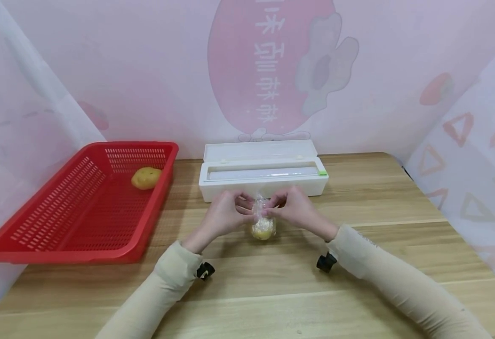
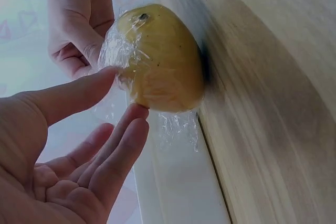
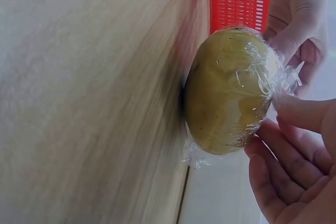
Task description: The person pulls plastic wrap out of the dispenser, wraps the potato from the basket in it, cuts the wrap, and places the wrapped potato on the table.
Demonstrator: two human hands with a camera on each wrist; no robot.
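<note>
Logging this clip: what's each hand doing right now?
Left hand: pinching the clear film around the potato.
Right hand: pinching the same film.

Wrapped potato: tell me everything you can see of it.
The potato is rounded and yellow-brown, with small dark specks and one larger dark spot. Clear, shiny, crinkled film wraps it, bunched on top, a loose edge jutting out low down. It appears to rest on the table, before the box. The left grip and right grip hold the bunched film.
</note>
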